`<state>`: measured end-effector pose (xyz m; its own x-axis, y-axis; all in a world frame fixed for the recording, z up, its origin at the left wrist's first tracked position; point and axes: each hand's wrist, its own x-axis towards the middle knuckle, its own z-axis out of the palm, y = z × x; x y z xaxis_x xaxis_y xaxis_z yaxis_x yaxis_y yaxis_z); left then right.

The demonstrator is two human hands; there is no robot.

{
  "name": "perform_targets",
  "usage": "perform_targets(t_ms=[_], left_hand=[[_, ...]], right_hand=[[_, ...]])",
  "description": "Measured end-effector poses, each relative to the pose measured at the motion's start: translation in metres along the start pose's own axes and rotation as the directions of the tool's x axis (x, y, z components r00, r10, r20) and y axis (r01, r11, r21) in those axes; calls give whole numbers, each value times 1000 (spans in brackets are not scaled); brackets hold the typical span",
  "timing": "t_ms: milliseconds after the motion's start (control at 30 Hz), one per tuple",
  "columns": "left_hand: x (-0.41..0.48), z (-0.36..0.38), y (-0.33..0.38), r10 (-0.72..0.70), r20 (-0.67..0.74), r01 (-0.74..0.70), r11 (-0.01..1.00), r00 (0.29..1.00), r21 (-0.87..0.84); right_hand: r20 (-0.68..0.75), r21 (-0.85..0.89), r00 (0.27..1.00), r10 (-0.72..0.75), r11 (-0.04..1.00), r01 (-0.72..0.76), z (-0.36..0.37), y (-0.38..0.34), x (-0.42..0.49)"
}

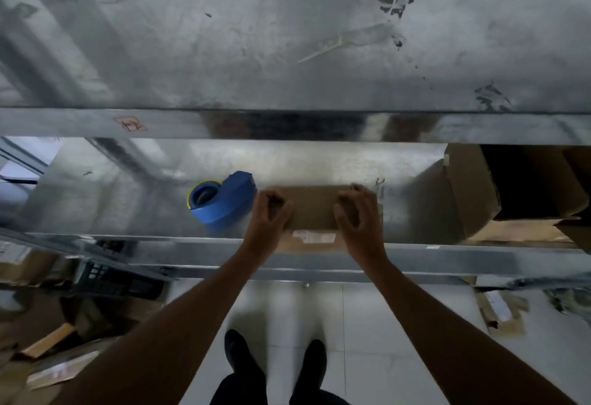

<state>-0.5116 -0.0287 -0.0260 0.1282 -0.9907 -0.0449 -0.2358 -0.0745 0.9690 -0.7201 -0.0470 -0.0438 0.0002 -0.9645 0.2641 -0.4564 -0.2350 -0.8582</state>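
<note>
A small brown cardboard box (315,208) lies on the lower metal shelf (128,187), with a white label (315,237) on its near side. My left hand (268,217) has its fingers curled at the box's left end. Curled over the right end is my right hand (358,216). Both hands appear to grip the box between them. A blue tape dispenser (224,201) with a yellow-rimmed roll sits just left of my left hand, a little apart from it.
An upper metal shelf (287,37) juts out above. Large open cardboard boxes (473,190) stand on the shelf to the right. Flattened cardboard and scraps (48,350) litter the floor at left and right (502,312). My dark shoes (243,360) stand on white tiles.
</note>
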Motion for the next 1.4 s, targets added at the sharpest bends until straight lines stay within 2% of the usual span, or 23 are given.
perform_targets(t_ms=[100,267,400,467,533,633,700,733,833,900,1100,1400], left_hand=[[16,1,9,-29,-5,29,999,1000,21],[31,-4,8,-8,1,8,986,1000,169],[32,-6,16,53,-74,-28,955,996,296],[33,-11,16,128,-81,-86,915,989,393],[36,-15,12,206,-61,-142,832,977,536],[37,-28,10,247,-132,-108,763,960,638],[40,-46,5,210,-238,-3,755,948,656],[42,-56,-2,164,-245,49,732,956,680],[47,-79,-20,-19,-183,159,592,983,790],[48,-84,-21,-77,-159,175,556,984,813],[48,-92,-20,-91,-181,203,463,979,863],[54,-108,-39,9,-30,25,352,1000,936]], right_hand=[[34,-60,998,54,997,-52,0,-3,11],[143,-251,990,-14,967,50,3,-6,22],[204,-308,978,-36,946,99,9,-9,30],[243,-328,969,-37,937,118,12,-8,32],[269,-346,962,-41,928,137,12,-8,31],[289,-389,957,-36,909,152,10,-7,24],[299,-400,953,-36,902,159,9,-7,21],[302,-404,953,-29,901,155,9,-9,21],[293,-410,956,-12,902,137,7,-13,19],[284,-410,959,-8,903,129,7,-14,18],[269,-402,963,-1,909,113,9,-13,20],[254,-413,967,-3,904,111,12,-10,19]])
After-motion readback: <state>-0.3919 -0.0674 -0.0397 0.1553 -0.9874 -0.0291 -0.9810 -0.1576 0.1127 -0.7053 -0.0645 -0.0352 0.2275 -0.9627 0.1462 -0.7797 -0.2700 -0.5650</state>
